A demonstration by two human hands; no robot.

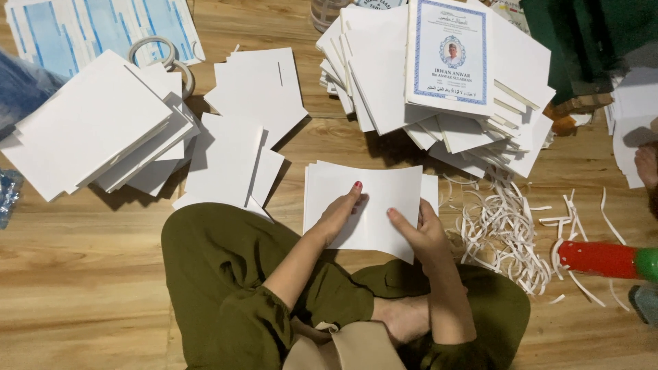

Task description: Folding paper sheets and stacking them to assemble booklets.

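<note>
wooden floor point(89, 274) under white paper stacks point(103, 130)

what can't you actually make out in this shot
- Head view: how many sheets lie in the white paper stack; the left hand and right hand cover its near part.
- Red and green tube: its far end is cut off by the right edge.
- Another person's hand: mostly out of frame at the right edge.
- Tape roll: partly under the white card pile.
</note>
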